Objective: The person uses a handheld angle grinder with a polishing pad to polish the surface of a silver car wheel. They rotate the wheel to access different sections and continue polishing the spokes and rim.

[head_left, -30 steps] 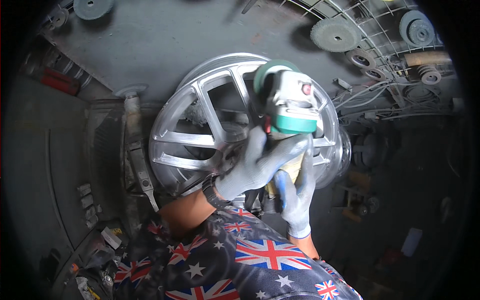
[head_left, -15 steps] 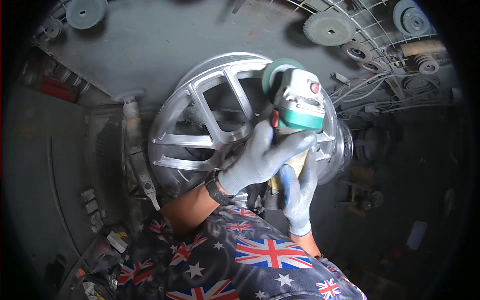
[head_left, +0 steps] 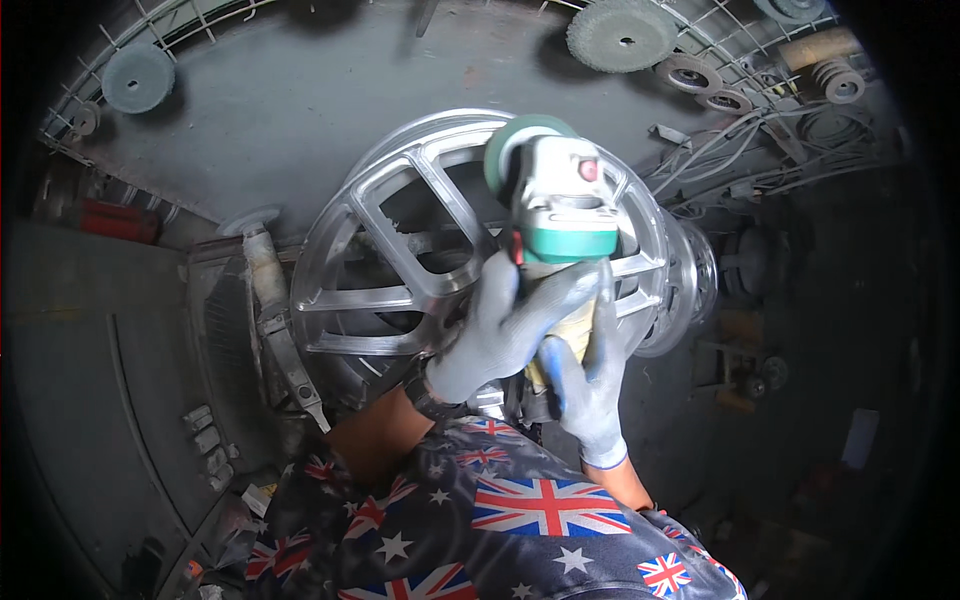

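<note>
An angle grinder (head_left: 568, 240) with a white and green head and a pale green disc (head_left: 510, 150) is held over the right part of a silver alloy wheel (head_left: 385, 298). My left hand (head_left: 490, 325), in a grey glove, is closed round the grinder's body just below its green collar. Lower down, my gloved right hand (head_left: 597, 400) grips the yellowish rear part. The disc overlaps the wheel's upper rim; whether it touches the metal I cannot tell. Part of the wheel's hub is hidden behind my left hand.
Another silver wheel (head_left: 698, 285) stands behind on the right. Abrasive discs (head_left: 622, 35) hang on a wire grid above, beside coiled cables (head_left: 720, 145). A metal arm (head_left: 285, 350) stands left of the wheel. A red object (head_left: 118, 222) lies at far left.
The grinder and both hands have shifted a little left across the wheel's upper right. My view has tilted, so the background has moved too. Both hands keep their grip.
</note>
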{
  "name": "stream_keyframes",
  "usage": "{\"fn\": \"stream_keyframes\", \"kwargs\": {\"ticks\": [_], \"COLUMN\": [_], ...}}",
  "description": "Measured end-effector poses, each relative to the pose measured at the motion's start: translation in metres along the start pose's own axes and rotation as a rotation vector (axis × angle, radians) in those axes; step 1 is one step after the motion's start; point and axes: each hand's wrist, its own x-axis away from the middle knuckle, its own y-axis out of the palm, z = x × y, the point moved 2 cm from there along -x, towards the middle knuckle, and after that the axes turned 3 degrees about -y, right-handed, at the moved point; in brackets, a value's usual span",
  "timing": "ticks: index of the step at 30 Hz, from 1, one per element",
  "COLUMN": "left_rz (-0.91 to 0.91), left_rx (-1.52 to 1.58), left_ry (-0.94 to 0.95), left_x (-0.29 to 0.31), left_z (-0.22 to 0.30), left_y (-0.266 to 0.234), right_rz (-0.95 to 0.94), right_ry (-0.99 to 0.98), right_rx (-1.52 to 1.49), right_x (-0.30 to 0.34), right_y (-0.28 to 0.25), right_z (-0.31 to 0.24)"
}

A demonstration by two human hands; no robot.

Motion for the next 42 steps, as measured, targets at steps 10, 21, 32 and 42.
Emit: {"fn": "stream_keyframes", "kwargs": {"ticks": [10,21,32,42], "left_rz": [-0.015,-0.014,0.170,-0.042], "left_rx": [-0.214,0.083,1.036,0.507], "left_ry": [0.130,-0.070,-0.283,-0.310], "left_x": [0.000,0.001,0.028,-0.007], "left_z": [-0.005,-0.003,-0.002,-0.003], "left_y": [-0.002,0.004,-0.012,0.011], "right_rz": [0.023,-0.014,-0.265,0.045], "right_ry": [-0.046,-0.018,-0.161,-0.017], "right_rx": [0.037,0.032,0.252,0.033], "right_x": [0.000,-0.003,-0.021,-0.003], "right_y": [-0.004,-0.002,0.017,-0.005], "right_z": [0.003,-0.002,-0.017,-0.002]}}
